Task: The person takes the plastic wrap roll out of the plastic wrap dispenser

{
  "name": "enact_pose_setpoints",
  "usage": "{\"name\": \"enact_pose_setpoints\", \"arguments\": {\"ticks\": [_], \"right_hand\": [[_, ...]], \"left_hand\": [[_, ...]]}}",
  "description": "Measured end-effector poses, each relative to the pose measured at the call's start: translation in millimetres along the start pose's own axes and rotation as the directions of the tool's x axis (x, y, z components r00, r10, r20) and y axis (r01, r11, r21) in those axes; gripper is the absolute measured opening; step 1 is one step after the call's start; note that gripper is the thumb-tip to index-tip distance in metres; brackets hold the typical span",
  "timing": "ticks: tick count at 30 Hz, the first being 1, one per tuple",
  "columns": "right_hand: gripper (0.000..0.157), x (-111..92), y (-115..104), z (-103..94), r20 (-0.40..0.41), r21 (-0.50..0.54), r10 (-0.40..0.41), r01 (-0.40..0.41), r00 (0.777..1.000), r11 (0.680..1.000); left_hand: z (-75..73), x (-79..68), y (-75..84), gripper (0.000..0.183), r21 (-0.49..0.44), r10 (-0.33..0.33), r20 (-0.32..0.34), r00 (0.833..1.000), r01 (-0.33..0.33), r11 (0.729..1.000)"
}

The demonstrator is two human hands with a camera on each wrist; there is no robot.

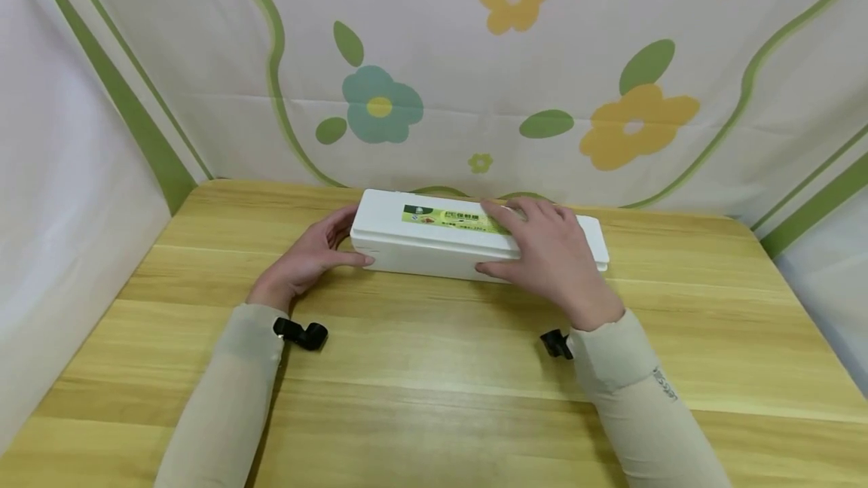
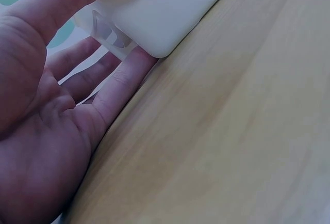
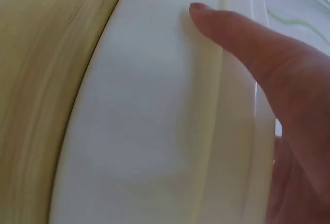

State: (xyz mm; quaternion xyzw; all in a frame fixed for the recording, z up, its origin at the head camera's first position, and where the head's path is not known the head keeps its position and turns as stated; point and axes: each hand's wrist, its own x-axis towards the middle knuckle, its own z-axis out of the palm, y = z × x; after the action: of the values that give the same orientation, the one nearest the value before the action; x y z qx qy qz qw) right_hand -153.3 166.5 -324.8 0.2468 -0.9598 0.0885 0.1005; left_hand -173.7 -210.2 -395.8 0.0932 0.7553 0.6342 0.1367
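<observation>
A long white cling film box with a green and yellow label lies on the wooden table. At its left end my left hand grips it, thumb on the front face. In the left wrist view, the other fingers reach around that end, low by the tabletop, beside an opening in the end wall. My right hand grips the box right of its middle from above. Its thumb presses the front face below the lid edge, and the fingers lie across the lid, covering part of the label.
The wooden table stretches out in front of the box. Close behind its far edge hangs a white curtain printed with flowers. A small black device sits at my left wrist and another black device at my right.
</observation>
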Motion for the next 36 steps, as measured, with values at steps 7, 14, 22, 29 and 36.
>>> {"name": "enact_pose_setpoints", "arguments": {"ticks": [7,14,22,29,36], "right_hand": [[0.095,-16.8,25.6,-5.5,0.018,0.016,0.037,-0.037,0.999,0.999],[0.092,-30.2,49.2,-5.6,0.013,0.052,0.000,0.000,1.000,0.999],[0.099,-38.2,61.0,-6.3,0.007,0.099,0.008,-0.009,1.000,0.995],[0.108,-37.7,63.0,-0.1,-0.043,0.089,-0.006,0.010,0.999,0.996],[0.108,-37.5,65.5,3.6,-0.062,0.080,-0.012,0.017,0.998,0.997]], "left_hand": [[0.0,-1.0,-0.4,0.097,0.001,0.003,0.002,1.000,-0.003,1.000],[0.6,-1.9,0.1,0.097,-0.001,-0.001,0.002,1.000,0.001,1.000],[0.6,-1.2,1.4,0.095,0.010,-0.001,0.004,1.000,0.001,1.000],[0.5,-1.0,0.3,0.093,0.014,0.002,0.010,1.000,-0.002,1.000],[0.6,-0.9,0.5,0.094,0.012,0.001,0.010,1.000,-0.001,1.000]]}}
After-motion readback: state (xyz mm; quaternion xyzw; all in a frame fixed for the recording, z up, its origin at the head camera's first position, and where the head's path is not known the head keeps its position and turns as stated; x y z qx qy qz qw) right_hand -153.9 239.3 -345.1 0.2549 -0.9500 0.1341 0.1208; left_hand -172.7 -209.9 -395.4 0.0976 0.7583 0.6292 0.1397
